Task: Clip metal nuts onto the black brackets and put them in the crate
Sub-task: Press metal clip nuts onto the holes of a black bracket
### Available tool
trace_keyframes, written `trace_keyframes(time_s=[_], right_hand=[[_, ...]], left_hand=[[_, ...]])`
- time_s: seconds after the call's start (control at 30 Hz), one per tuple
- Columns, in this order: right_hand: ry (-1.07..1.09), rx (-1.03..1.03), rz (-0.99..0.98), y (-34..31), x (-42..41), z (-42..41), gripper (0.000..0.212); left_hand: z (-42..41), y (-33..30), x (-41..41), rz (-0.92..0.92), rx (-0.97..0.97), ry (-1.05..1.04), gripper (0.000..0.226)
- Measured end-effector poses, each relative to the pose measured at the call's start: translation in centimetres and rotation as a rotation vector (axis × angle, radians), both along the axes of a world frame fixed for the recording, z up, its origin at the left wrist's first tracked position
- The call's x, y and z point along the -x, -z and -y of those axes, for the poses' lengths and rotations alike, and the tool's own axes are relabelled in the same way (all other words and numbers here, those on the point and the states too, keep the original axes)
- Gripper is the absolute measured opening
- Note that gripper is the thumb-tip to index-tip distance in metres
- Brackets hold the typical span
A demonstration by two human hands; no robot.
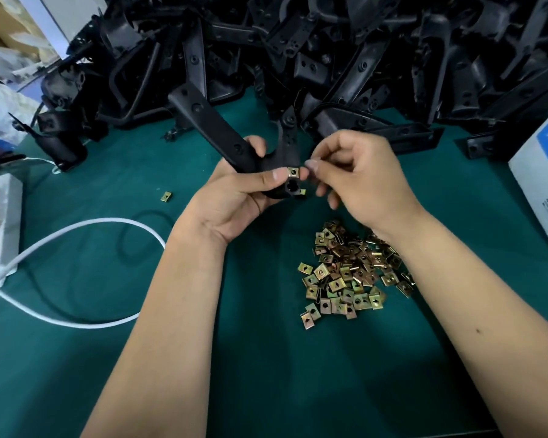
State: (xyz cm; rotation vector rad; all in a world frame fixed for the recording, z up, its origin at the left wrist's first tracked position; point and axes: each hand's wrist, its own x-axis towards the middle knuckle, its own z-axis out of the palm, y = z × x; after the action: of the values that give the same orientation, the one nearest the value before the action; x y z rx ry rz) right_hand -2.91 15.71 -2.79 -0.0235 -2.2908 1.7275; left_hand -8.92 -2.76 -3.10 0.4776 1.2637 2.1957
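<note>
My left hand [234, 197] grips a black Y-shaped bracket [209, 121] above the green table, thumb lying across its lower end. A brass-coloured metal nut [293, 172] sits clipped on the bracket's near edge, and a second nut [301, 192] shows just below it. My right hand [361, 178] is beside the bracket with fingers curled, its thumb tip touching the upper nut. A pile of loose metal nuts [348, 273] lies on the table under my right wrist. No crate is in view.
A big heap of black brackets [329, 52] fills the back of the table. One stray nut [165, 196] lies left of my hands. A white cable [86, 226] loops at the left, next to a white box [0, 222]. A white carton [544, 184] stands at the right edge.
</note>
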Motion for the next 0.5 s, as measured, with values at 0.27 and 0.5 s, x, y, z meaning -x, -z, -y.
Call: trace_keyframes(time_s=[0.27,0.5], right_hand=[[-0.077,0.402,0.065,-0.42,0.13,-0.47,0.026],[-0.082,0.387,0.079,-0.37,-0.12,0.16,0.025]], left_hand=[[0.11,-0.16,-0.21,0.093,0.057,0.038,0.026],[0.24,-0.06,0.04,0.052,0.087,-0.017,0.026]])
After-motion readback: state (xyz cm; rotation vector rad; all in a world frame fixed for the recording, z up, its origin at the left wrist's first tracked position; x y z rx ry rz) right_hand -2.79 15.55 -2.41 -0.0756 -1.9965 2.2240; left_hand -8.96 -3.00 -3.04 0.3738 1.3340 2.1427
